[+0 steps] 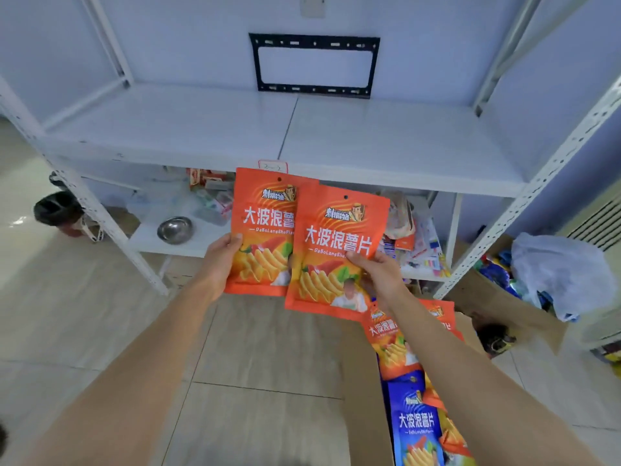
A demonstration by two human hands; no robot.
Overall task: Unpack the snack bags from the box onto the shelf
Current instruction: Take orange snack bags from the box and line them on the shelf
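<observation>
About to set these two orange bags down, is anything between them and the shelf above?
Nothing visible. The left hand and right hand each hold an orange bag just below the white shelf, whose surface looks bare.

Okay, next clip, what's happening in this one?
A person is restocking. The left hand holds one orange chip bag and the right hand holds a second orange chip bag, both raised in front of the white shelf, not yet set down. More orange bags and a blue chip bag sit in the cardboard box below the right arm.
</observation>
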